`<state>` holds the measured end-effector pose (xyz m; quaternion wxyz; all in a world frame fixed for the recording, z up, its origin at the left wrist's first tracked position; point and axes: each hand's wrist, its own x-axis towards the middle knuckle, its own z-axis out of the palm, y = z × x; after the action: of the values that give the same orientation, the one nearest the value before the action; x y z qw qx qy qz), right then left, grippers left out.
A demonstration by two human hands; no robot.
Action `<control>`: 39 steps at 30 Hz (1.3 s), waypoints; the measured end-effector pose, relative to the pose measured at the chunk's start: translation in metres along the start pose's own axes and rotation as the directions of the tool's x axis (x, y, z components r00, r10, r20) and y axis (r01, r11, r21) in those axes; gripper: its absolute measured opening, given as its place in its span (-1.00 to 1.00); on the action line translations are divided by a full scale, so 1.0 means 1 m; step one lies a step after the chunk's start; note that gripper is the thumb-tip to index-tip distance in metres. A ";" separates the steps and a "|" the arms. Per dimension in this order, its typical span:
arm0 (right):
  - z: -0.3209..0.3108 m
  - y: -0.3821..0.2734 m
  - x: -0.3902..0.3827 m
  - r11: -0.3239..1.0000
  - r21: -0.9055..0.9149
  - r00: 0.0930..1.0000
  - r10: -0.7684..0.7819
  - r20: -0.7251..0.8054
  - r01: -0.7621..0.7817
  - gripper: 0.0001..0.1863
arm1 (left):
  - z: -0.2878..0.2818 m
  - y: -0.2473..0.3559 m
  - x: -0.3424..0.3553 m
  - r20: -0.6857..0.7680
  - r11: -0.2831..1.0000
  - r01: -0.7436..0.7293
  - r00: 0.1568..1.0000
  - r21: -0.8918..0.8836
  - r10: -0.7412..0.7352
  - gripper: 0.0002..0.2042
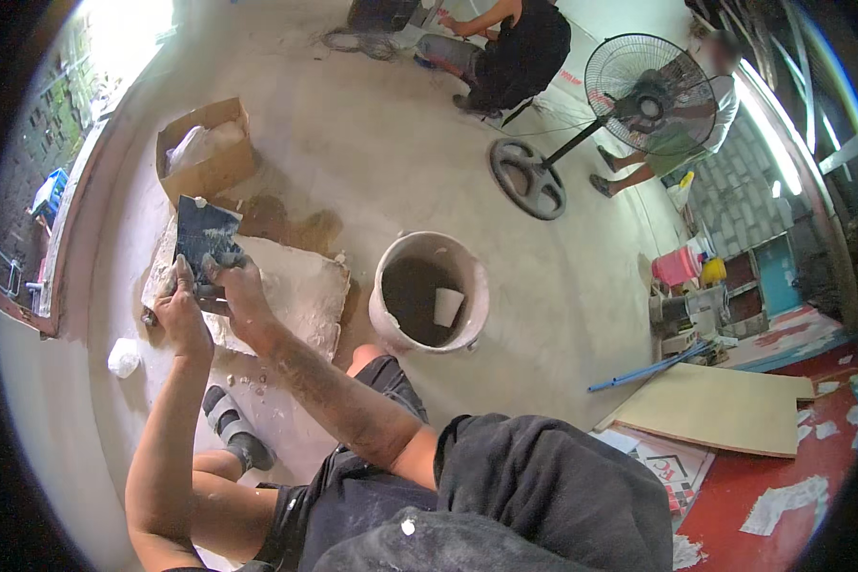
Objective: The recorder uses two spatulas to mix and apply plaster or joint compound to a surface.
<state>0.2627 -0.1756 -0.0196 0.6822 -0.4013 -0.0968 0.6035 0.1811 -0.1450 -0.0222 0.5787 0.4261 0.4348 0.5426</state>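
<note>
dusty concrete floor (pixel 372 162), bucket (pixel 429 291), standing fan (pixel 639 105), cardboard box (pixel 205 148).

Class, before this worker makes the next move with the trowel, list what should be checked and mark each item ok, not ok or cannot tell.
1. Both hands on the trowel: left hand and right hand each have a grip near its lower edge. Ok.
2. Trowel blade clean: dark, with pale smears. Cannot tell.
3. Slab lying flat under the hands: it rests on the floor. Ok.
4. Bucket within reach: upright beside the slab, by the knee. Ok.
5. Mix left in the bucket: dark inside, a pale cup showing. Cannot tell.
6. Other people clear: two are off by the fan. Ok.
</note>
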 end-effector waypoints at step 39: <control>-0.169 -0.009 0.029 0.960 0.215 0.979 -0.196 0.061 0.179 -0.53 | -0.150 0.007 -0.137 -0.209 0.505 0.516 0.813 0.692 -0.544 -0.49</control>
<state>0.3805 -0.2222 -0.1353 0.7700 -0.2917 -0.0985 0.5589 0.0304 -0.2783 -0.0487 0.5080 0.4737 0.7101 0.1155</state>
